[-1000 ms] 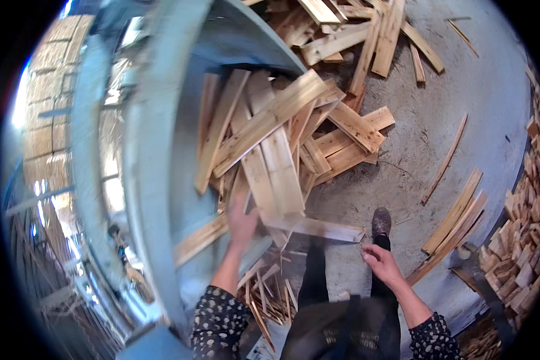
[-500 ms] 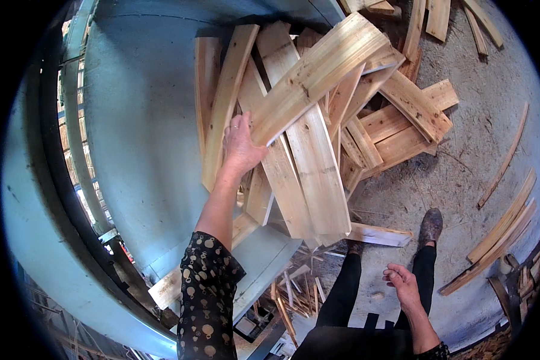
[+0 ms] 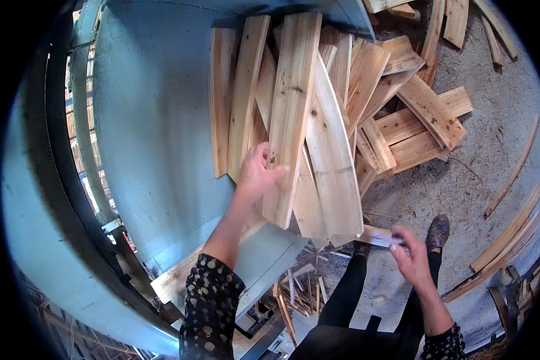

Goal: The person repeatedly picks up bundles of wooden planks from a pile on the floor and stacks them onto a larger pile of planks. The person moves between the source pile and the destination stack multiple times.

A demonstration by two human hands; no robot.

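Note:
My left hand (image 3: 260, 174) is closed on the left edge of a long wooden board (image 3: 295, 78), its thumb lying across the face. This board lies lengthwise on top of a heap of similar boards, such as a pale board (image 3: 329, 132) just right of it and another plank (image 3: 246, 90) to its left. My right hand (image 3: 413, 257) is raised at the lower right, holding nothing, its fingers apart and slightly blurred. Behind its fingertips, a short pale board (image 3: 379, 236) sits low near my feet.
Blue metal panels (image 3: 150, 120) stand on the left and behind the heap. More boards (image 3: 429, 111) are piled crosswise to the right. Curved wood strips (image 3: 510, 231) lie on the dusty floor (image 3: 426, 192). Thin offcuts (image 3: 300, 288) are scattered below the blue ledge (image 3: 264, 258).
The top board has swung from a slant toward the upper right to nearly lengthwise, with my left hand on it. My right hand has risen and its fingers have spread.

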